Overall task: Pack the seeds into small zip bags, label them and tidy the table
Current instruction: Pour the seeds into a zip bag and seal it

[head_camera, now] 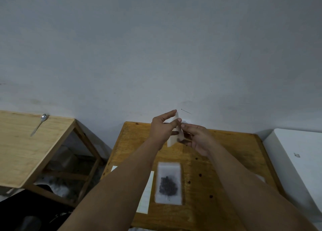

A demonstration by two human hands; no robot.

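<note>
Both hands are raised above the far part of a small wooden table (226, 161). My left hand (162, 128) and my right hand (196, 136) pinch a small clear zip bag (176, 136) between them at its upper part; a few dark seeds show near its bottom. Nearer to me on the table lies a second zip bag (168, 183), flat, with a clump of dark seeds inside. A white sheet of labels (146, 196) lies to its left, partly under my left forearm. Several loose dark seeds (200, 175) are scattered on the wood to the right.
A lighter wooden table (26, 147) stands to the left with a metal spoon (39, 124) near its back edge. A white box-like surface (299, 157) adjoins the right side. A grey wall rises directly behind. Dark clutter lies on the floor at lower left.
</note>
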